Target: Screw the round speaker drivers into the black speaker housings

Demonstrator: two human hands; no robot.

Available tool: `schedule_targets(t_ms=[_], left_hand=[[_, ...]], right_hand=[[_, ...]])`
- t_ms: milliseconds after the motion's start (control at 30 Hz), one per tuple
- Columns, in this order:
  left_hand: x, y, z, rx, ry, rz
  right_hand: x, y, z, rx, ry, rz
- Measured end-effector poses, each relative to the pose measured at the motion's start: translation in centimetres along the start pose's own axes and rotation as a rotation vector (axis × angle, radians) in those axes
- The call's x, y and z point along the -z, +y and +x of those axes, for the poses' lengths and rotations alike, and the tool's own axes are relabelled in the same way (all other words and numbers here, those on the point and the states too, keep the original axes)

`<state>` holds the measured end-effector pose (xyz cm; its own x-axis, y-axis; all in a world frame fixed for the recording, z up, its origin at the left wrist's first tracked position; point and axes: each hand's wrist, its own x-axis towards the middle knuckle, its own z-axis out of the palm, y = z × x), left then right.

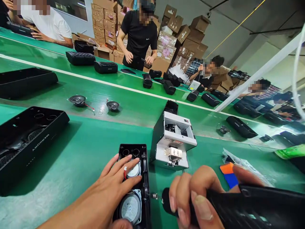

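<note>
Spread across a black speaker housing [145, 159], my left hand [116, 184] rests with its fingers apart. Inside the housing are two round metal-backed speaker drivers, the upper one [133, 171] partly under my fingers and the lower one [130, 208] beside my palm. A short red wire with a white plug shows between my fingers. My right hand [197, 197] is wrapped round a black electric screwdriver [257, 206] lying nearly level, its bit pointing left at the housing's right edge. Whether the bit touches the housing I cannot tell.
A white and black screw feeder [176, 140] stands beyond the housing. Another open housing [33, 140] lies at the left. Two loose drivers [77, 100] sit on the green belt [133, 108]. A plastic bag [250, 165] lies right. Several people work across the line.
</note>
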<state>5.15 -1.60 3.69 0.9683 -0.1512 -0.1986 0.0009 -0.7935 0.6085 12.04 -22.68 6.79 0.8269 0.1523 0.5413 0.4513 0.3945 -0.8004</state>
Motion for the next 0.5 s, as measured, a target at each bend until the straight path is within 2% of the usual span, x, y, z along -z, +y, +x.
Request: schedule_targets(t_ms=[100, 200, 300, 500], left_hand=[[-0.7, -0.8, -0.1, -0.066, 0.044, 0.012], [-1.7, -1.8, -0.3, -0.145, 0.089, 0.049], [-2.2, -2.2, -0.5, -0.119, 0.125, 0.096], [-1.7, -2.1, -0.7, -0.168, 0.059, 0.092]], right_hand=[[-1.1, 1.3, 0.4, 0.000, -0.019, 0.026], [-2.5, 2.3, 0.3, -0.156, 0.086, 0.053], [-3.3, 2.8, -0.3, -0.254, 0.119, 0.064], [-2.1, 3.5, -1.0, -0.262, 0.062, 0.013]])
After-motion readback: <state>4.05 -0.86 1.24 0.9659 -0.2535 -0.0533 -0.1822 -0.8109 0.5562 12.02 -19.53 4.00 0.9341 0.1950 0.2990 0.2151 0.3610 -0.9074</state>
